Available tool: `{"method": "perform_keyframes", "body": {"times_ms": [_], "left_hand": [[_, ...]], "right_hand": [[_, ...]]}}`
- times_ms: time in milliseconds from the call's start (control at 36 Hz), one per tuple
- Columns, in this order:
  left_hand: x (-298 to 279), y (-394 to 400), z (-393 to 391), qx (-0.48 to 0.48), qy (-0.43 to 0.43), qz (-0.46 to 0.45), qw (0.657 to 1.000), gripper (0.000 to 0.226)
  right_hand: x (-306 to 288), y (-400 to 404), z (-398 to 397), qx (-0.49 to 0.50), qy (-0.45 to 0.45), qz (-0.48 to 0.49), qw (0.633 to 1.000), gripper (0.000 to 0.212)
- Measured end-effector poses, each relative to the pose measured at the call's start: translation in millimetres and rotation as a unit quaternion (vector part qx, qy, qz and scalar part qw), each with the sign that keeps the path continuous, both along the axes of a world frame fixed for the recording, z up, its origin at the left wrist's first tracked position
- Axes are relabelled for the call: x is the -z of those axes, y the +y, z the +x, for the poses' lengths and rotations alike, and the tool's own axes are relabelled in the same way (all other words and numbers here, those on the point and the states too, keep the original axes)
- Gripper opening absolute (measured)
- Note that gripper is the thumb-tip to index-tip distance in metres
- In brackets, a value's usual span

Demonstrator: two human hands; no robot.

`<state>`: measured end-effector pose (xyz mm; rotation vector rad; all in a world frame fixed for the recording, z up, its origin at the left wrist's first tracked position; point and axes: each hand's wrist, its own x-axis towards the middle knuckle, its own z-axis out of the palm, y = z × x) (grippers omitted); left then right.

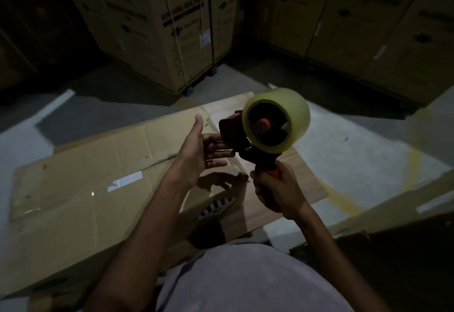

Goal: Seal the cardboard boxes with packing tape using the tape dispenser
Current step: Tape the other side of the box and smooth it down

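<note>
Flattened cardboard (86, 188) under both hands, stacked boxes (157, 29) behind, perhaps dim.

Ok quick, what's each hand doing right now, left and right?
Left hand: open, fingers straight, by the front of the tape dispenser, gripping nothing.
Right hand: gripping the dispenser's handle, holding it up above the flattened cardboard.

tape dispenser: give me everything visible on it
The tape dispenser is a handheld gun type with a dark frame, red-orange hub and handle, apparently plastic. A full roll of clear yellowish tape sits on its hub. It is held in the air above the flattened cardboard, roll uppermost. The right hand grips the handle; the left hand, fingers straight, touches its front end.
</note>
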<state>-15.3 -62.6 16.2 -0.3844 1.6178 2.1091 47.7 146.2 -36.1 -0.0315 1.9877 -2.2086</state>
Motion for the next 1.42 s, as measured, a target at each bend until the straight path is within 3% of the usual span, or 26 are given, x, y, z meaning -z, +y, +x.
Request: {"method": "perform_keyframes", "body": {"times_ms": [167, 222, 306, 528, 639, 722, 806, 972, 1194, 1333, 1417], "left_hand": [[-6, -7, 6, -0.021, 0.004, -0.001, 1.000, 0.068], [-7, -8, 6, -0.023, -0.007, 0.026, 0.999, 0.070], [-5, -10, 8, -0.014, -0.029, 0.057, 0.998, 0.055], [-3, -9, 15, -0.039, -0.071, 0.155, 0.985, 0.023], [-6, -12, 21, -0.019, -0.097, 0.258, 0.961, 0.034], [-6, -14, 23, 0.000, -0.110, 0.280, 0.954, 0.051], [-7, -13, 22, -0.010, -0.117, 0.230, 0.966, 0.065], [-8, -13, 19, -0.025, -0.081, 0.084, 0.993, 0.064], [-17, -15, 13, 0.009, -0.049, 0.041, 0.998, 0.033], [-17, -13, 12, 0.014, -0.069, 0.039, 0.997, 0.026], [-17, -13, 12, 0.013, -0.070, 0.031, 0.997, 0.033]], "right_hand": [[-3, -2, -2, -0.049, 0.017, 0.013, 0.999, 0.026], [-5, -1, -2, -0.051, 0.023, 0.014, 0.998, 0.027], [-7, -2, -2, -0.058, 0.019, -0.012, 0.998, 0.011], [-1, 0, -2, -0.077, -0.001, -0.074, 0.994, 0.016], [2, 1, -1, -0.077, -0.015, -0.109, 0.991, 0.018], [2, 3, 1, -0.097, -0.007, -0.132, 0.987, 0.029], [0, 2, 3, -0.106, -0.007, -0.144, 0.984, 0.036], [3, 2, 4, -0.096, -0.010, -0.142, 0.985, 0.032], [3, -1, 6, -0.067, -0.011, -0.123, 0.990, 0.026], [0, -1, 8, -0.049, -0.016, -0.116, 0.992, 0.022], [-2, -2, 10, -0.044, -0.015, -0.109, 0.993, 0.021]]}}
